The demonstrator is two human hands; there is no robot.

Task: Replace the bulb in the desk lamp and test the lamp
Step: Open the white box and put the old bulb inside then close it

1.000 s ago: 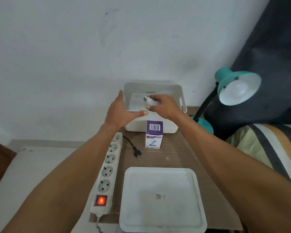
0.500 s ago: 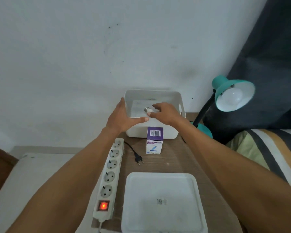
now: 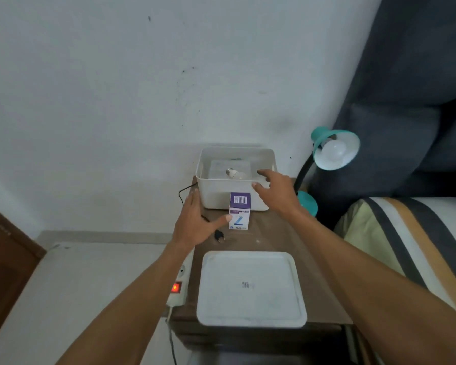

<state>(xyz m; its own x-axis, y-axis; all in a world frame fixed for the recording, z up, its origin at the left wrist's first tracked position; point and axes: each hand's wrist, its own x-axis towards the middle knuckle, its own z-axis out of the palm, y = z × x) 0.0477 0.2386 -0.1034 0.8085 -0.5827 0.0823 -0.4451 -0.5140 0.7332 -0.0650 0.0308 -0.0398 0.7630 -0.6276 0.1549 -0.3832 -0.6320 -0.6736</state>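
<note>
Hovering open and empty, my right hand (image 3: 277, 192) and left hand (image 3: 195, 222) have left the white plastic bin (image 3: 211, 191); the white bulb (image 3: 234, 174) now lies inside.

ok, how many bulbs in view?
2. One loose bulb lies in the white bin; one sits in the teal lamp. The purple box may hide another.
</note>
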